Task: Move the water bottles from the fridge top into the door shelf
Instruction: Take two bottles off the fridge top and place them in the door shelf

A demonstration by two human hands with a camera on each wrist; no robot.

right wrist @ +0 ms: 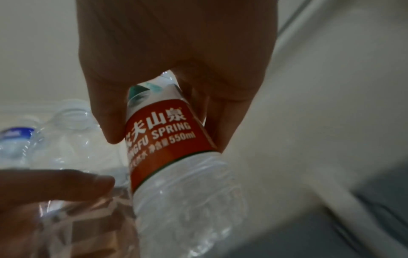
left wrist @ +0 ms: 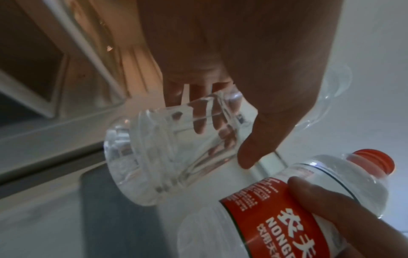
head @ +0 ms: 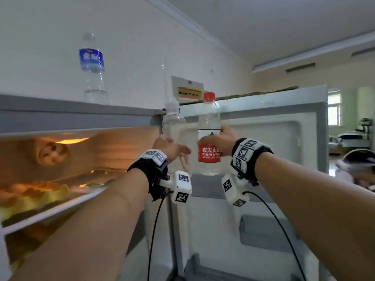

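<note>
Right hand (head: 221, 141): wrapped round the red-label Nongfu Spring bottle (head: 209, 138), held at the open door (head: 284, 138).
Left hand (head: 170, 146): apparently gripping a clear unlabelled bottle (head: 174, 126).
Blue-label bottle (head: 92, 67): left on the fridge top (head: 60, 103).
Risk: bottles could be knocked together or snagged on the shelf rim (head: 269, 232).

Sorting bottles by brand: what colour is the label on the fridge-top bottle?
Blue label; clearest in the head view.

The head view is bright and evenly daylit, with a blown-out window (head: 333, 107) at the far right and warm orange lamp glow (head: 72, 140) inside the fridge (head: 77, 118); straight lines bow toward the edges, and the fridge contents smear softly. Both wrist views are dim and grainy, the hands near-silhouettes against pale surfaces, with small glints on the clear bottle (left wrist: 167, 153) and blur throughout
</note>
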